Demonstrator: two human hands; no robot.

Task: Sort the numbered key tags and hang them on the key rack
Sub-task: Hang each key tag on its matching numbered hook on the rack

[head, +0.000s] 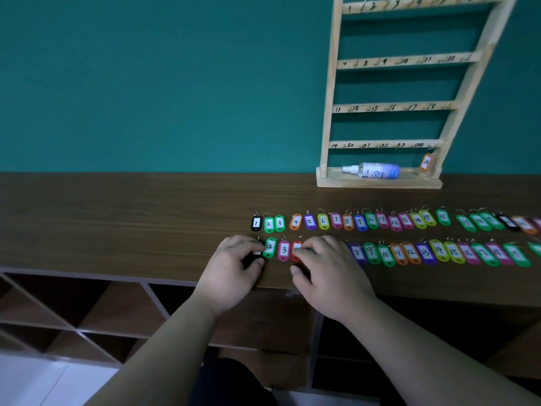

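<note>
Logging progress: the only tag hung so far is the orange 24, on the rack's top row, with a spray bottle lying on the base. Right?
Not the top row: the head view shows the orange 24 tag hanging from the bottom row of the key rack. It is the only tag hung, and the spray bottle does lie on the base.

a long brown wooden counter [117, 224] set against a plain teal wall [146, 83]. toward the back right, a clear spray bottle [377, 170] with a white nozzle and a blue and white label, lying on its side, nozzle pointing left. under the counter, open brown shelving [87, 312] with slanted dividers at the left, and a bit of pale floor [44, 382] at lower left.
</note>
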